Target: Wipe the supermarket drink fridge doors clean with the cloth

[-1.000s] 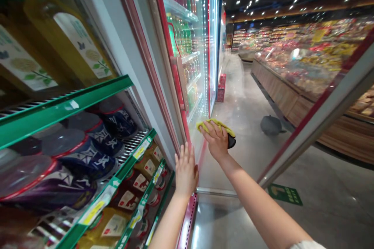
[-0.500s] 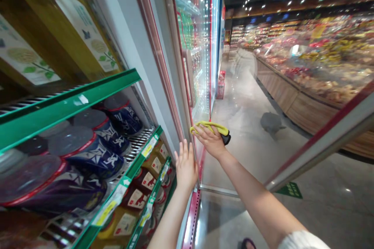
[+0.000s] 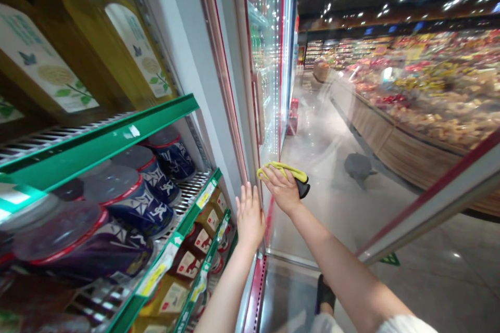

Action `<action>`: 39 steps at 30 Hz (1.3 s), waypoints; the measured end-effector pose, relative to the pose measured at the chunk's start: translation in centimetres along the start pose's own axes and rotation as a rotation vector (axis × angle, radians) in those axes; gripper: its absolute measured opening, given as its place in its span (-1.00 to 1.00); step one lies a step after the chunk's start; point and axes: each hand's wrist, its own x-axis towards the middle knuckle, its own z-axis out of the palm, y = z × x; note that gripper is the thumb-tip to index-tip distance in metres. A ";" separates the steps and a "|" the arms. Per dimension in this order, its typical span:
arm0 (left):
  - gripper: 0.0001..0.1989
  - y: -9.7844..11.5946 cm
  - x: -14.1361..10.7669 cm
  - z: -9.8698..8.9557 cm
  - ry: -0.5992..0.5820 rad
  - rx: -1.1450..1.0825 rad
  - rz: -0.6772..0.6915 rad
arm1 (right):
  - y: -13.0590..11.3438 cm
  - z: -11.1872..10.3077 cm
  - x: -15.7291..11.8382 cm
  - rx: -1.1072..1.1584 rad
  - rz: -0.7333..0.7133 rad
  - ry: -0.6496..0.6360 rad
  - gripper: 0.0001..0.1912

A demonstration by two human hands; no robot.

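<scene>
My right hand [image 3: 283, 187] presses a folded yellow and grey cloth [image 3: 300, 173] against the inner side of an open glass door [image 3: 324, 145], close to its hinge edge. To the left, my left hand [image 3: 250, 214] lies flat on the cooler's door frame [image 3: 241, 166], fingers stretched out and nothing in it. The glass shows hazy streaks above the cloth. The palm of my right hand and the part of the cloth beneath it are hidden.
Left of me, cooler shelves with green edge strips [image 3: 101, 140] hold large yellow bottles [image 3: 105, 47], dark-labelled bottles [image 3: 128, 203] and small jars. A red-edged door frame bar [image 3: 425, 192] slants at right. Beyond the glass stands a wood-sided produce display [image 3: 394, 140].
The view has shifted slightly, so the shelves sit further right. My right hand and the cloth remain at nearly the same spot on the glass; my left hand stays flat. A shoe shows more below.
</scene>
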 end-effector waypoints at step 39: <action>-0.19 -0.3 -3.2 2.7 -0.138 -0.003 -0.014 | -1.8 1.8 -2.6 0.074 -0.031 0.033 -0.53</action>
